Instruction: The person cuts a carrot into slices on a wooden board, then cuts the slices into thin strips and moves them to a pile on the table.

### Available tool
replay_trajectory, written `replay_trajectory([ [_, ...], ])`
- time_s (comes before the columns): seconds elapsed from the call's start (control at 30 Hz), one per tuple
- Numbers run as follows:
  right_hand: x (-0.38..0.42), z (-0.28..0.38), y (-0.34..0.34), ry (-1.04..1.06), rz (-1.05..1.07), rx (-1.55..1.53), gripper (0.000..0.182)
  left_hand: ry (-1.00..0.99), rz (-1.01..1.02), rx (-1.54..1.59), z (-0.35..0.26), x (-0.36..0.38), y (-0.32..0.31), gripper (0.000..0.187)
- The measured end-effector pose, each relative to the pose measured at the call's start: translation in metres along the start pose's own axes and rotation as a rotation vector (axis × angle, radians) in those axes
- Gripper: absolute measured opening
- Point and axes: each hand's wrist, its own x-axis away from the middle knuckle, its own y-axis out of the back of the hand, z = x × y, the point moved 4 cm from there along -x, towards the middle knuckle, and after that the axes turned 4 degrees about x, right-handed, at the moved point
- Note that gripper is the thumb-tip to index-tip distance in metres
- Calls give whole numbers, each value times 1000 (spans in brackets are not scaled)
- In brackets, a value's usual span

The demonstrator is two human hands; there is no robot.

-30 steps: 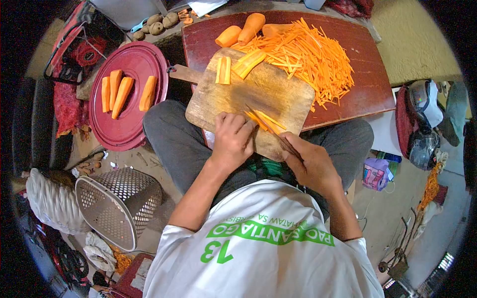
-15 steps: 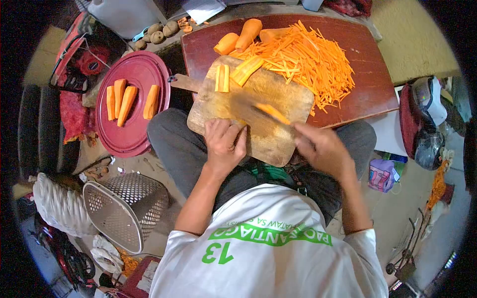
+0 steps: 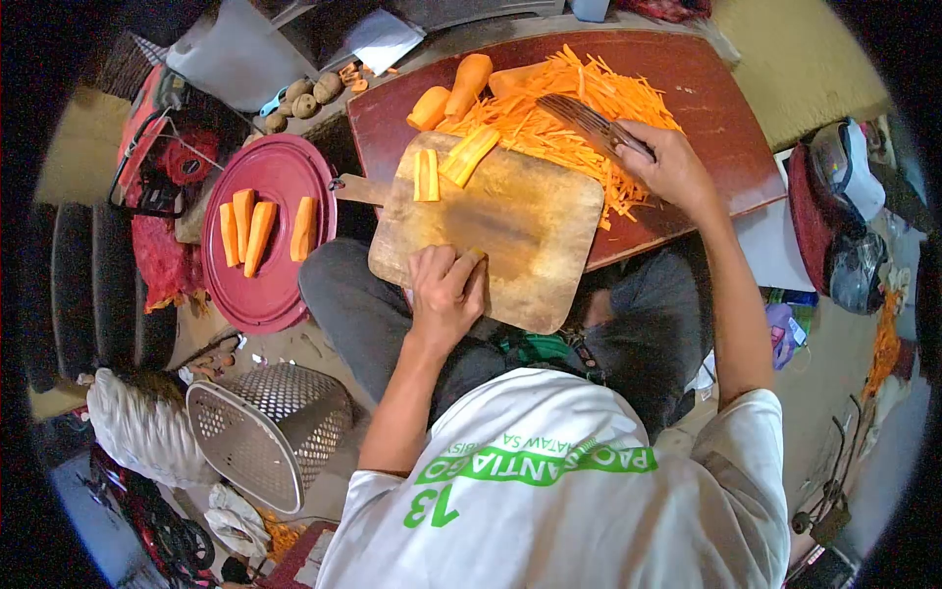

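Observation:
My left hand (image 3: 447, 294) rests on the near left part of a worn wooden cutting board (image 3: 535, 196), fingers curled. A small yellowish bit shows at its fingertips; whatever is under them is hidden. With my right hand (image 3: 667, 169) I grip a knife (image 3: 587, 120), its dark blade lying over the heap of carrot strips (image 3: 613, 88). Two pieces of cut carrot, a short one (image 3: 426, 175) and a wider sliced one (image 3: 469, 155), lie at the board's far left. Beyond them are whole peeled carrots (image 3: 468, 83).
The dark red table (image 3: 726, 147) carries the heap. Left, a round red lid (image 3: 257, 309) holds several peeled carrots (image 3: 258, 239). A plastic basket (image 3: 294, 461) lies tipped on the floor. Brown root vegetables (image 3: 304, 103) sit behind the lid. Helmets (image 3: 852, 265) are at right.
My right hand has moved the knife from the board, away and up, to the carrot heap. The carrot piece by the blade is gone from the board. My left hand stays on the board.

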Motion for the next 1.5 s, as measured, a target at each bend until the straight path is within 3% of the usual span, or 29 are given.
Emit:
replay_trajectory([
  [0.2,5,-24,5,44,-208,-105,42,16,64,-11,3,2,-2,22],
  [0.27,11,-23,10,-86,-151,-141,42,12,64,-9,4,2,-2,21],
  [0.37,11,-37,7,-118,-181,-248,39,10,58,-26,0,0,0,21],
  [0.7,19,-70,-3,-356,-187,-994,27,-1,51,-11,-1,-2,1,20],
  [0.8,31,-54,-11,-350,-119,-828,29,-5,47,-18,-2,-4,0,20],
  [0.87,44,-5,-24,-68,-159,-538,34,13,58,-5,-2,-3,0,20],
  [0.93,61,34,-52,293,-354,-171,41,6,41,9,-3,-4,-1,20],
  [1.03,78,88,-62,232,-38,64,46,2,31,13,-4,-5,2,21],
  [1.17,95,109,-83,325,60,254,55,1,-11,27,-3,-4,3,21],
  [1.37,101,105,-100,330,23,260,53,12,12,31,-1,-2,-2,23],
  [1.5,100,117,-65,197,63,65,46,-14,39,6,-3,-5,-3,24],
])
